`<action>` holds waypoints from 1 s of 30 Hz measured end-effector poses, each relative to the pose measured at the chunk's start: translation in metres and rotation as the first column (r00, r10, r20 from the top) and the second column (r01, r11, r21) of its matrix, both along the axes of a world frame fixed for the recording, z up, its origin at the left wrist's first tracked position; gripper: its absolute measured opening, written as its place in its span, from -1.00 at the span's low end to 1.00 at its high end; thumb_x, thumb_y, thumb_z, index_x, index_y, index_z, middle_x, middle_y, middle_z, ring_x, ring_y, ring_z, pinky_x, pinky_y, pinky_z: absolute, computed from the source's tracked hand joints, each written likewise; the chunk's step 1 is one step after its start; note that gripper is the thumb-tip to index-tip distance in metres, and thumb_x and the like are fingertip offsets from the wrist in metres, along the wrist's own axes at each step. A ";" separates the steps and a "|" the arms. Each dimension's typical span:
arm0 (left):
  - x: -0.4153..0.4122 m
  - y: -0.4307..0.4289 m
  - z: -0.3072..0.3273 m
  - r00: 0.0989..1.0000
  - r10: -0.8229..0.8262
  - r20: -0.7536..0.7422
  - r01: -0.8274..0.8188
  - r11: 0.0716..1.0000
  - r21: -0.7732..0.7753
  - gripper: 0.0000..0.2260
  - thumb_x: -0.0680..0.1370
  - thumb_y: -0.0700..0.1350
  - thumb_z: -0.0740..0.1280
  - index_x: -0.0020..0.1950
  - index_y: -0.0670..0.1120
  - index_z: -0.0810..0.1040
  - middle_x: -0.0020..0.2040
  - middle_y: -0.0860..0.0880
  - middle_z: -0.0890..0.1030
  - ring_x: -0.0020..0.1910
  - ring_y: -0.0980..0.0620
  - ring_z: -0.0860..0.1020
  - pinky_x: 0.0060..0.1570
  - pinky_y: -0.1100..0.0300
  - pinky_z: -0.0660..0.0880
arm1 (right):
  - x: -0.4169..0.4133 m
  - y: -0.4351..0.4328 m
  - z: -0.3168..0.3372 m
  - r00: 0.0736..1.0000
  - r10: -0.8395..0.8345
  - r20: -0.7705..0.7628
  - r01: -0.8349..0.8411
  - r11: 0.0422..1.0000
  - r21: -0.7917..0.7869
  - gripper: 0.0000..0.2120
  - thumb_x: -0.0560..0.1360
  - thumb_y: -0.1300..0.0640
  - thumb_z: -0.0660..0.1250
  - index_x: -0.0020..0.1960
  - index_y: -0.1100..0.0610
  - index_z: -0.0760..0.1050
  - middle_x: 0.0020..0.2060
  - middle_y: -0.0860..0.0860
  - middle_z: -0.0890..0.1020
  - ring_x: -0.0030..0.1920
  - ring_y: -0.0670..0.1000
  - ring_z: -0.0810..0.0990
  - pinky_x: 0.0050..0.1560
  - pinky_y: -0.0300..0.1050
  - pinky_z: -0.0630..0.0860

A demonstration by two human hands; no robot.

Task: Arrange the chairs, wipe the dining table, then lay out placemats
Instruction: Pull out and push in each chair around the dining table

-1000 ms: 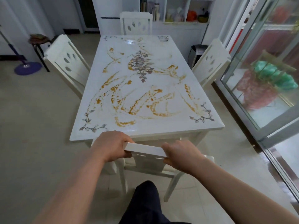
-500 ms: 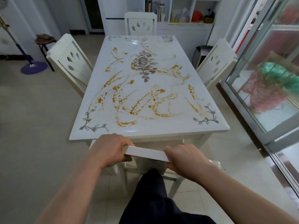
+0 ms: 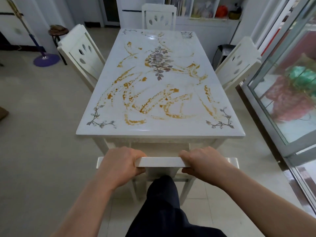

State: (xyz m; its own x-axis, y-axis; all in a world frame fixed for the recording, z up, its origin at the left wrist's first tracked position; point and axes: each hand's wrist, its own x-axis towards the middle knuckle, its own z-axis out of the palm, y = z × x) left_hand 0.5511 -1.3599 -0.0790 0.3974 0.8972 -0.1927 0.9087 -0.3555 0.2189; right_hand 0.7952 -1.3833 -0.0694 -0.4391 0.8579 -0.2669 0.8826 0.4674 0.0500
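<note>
Head camera, looking down over our forearms: we stand at the near short end of the dining table. Our left hand and right hand both grip the top rail of the near chair, one at each end, fingers curled over the far edge and thumbs underneath. The rail lies level and square to the table's near edge, and the chair's seat reaches in under the tabletop. Our dark trouser leg is just behind the chair's back, between its rear legs.

The white tabletop carries printed flower motifs and broad orange-brown smears across most of its middle and near half. Three more white chairs stand at the table: the left chair and the right chair at the long sides, both angled, and the far chair at the far end.

On the floor to the left we see a purple mop base and a small stool. A glass sliding door runs along the right.
</note>
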 end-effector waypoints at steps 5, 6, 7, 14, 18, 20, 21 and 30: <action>0.008 -0.003 -0.009 1.000 0.012 -0.014 -0.012 1.000 0.011 -0.74 0.47 0.17 0.33 0.15 0.26 0.54 -0.03 0.15 0.65 0.00 0.12 0.56 -0.10 0.19 0.38 | 0.008 0.002 -0.007 1.000 0.015 0.015 -0.015 1.000 0.010 -0.77 0.59 -0.08 0.17 0.09 0.07 0.30 -0.06 0.04 0.58 -0.09 0.12 0.55 -0.24 -0.10 0.27; 0.010 -0.004 -0.012 1.000 0.014 -0.016 -0.014 1.000 0.011 -0.74 0.47 0.17 0.33 0.15 0.26 0.54 -0.03 0.15 0.65 0.00 0.12 0.57 -0.11 0.19 0.38 | 0.010 0.001 -0.011 1.000 0.017 0.012 -0.017 1.000 0.008 -0.77 0.59 -0.08 0.17 0.09 0.07 0.30 -0.06 0.04 0.58 -0.10 0.12 0.55 -0.25 -0.09 0.28; 0.011 -0.004 -0.014 1.000 0.014 -0.020 -0.014 1.000 0.012 -0.75 0.47 0.18 0.32 0.15 0.26 0.54 -0.04 0.15 0.65 -0.01 0.12 0.57 -0.12 0.19 0.38 | 0.011 0.001 -0.014 1.000 0.013 0.007 -0.013 1.000 0.005 -0.77 0.59 -0.08 0.17 0.09 0.06 0.30 -0.07 0.04 0.58 -0.11 0.13 0.55 -0.25 -0.08 0.28; 0.011 0.005 -0.020 0.999 0.034 -0.033 -0.034 0.999 0.002 -0.77 0.46 0.18 0.33 0.11 0.29 0.55 -0.05 0.19 0.65 -0.02 0.14 0.57 -0.12 0.20 0.40 | 0.013 0.006 -0.023 1.000 0.018 -0.024 -0.017 1.000 0.023 -0.78 0.60 -0.07 0.16 0.10 0.06 0.31 -0.12 0.04 0.56 -0.25 0.11 0.41 -0.27 -0.08 0.27; 0.010 0.003 -0.026 0.999 0.039 -0.026 -0.039 0.999 0.004 -0.77 0.44 0.20 0.34 0.09 0.31 0.55 -0.08 0.20 0.65 -0.05 0.15 0.58 -0.12 0.20 0.42 | 0.013 0.003 -0.028 1.000 0.026 -0.014 -0.026 1.000 0.017 -0.78 0.60 -0.07 0.14 0.10 0.07 0.31 -0.12 0.04 0.57 -0.20 0.13 0.50 -0.25 -0.07 0.33; 0.010 -0.001 -0.029 0.999 0.029 -0.030 -0.029 1.000 0.000 -0.78 0.45 0.23 0.31 0.08 0.30 0.56 -0.10 0.19 0.65 -0.08 0.15 0.58 -0.15 0.20 0.44 | 0.013 0.000 -0.032 0.999 0.034 -0.008 -0.034 0.999 0.012 -0.77 0.60 -0.08 0.14 0.11 0.08 0.31 -0.11 0.05 0.58 -0.18 0.15 0.52 -0.26 -0.06 0.30; 0.010 -0.003 -0.030 0.999 0.025 -0.040 -0.025 1.000 -0.002 -0.77 0.45 0.25 0.29 0.09 0.30 0.56 -0.10 0.19 0.65 -0.09 0.15 0.58 -0.14 0.20 0.45 | 0.013 -0.002 -0.033 0.999 0.034 -0.005 -0.034 0.999 0.013 -0.76 0.60 -0.08 0.14 0.12 0.08 0.31 -0.10 0.05 0.58 -0.16 0.16 0.53 -0.26 -0.06 0.28; 0.011 -0.007 -0.028 0.998 0.048 -0.032 -0.048 0.999 -0.004 -0.75 0.45 0.23 0.33 0.11 0.32 0.55 -0.02 0.21 0.65 0.00 0.15 0.56 -0.05 0.19 0.44 | 0.012 -0.007 -0.034 1.000 -0.002 -0.010 0.003 0.999 0.048 -0.74 0.59 -0.11 0.16 0.14 0.06 0.32 -0.10 0.00 0.57 -0.18 0.10 0.52 -0.26 -0.10 0.25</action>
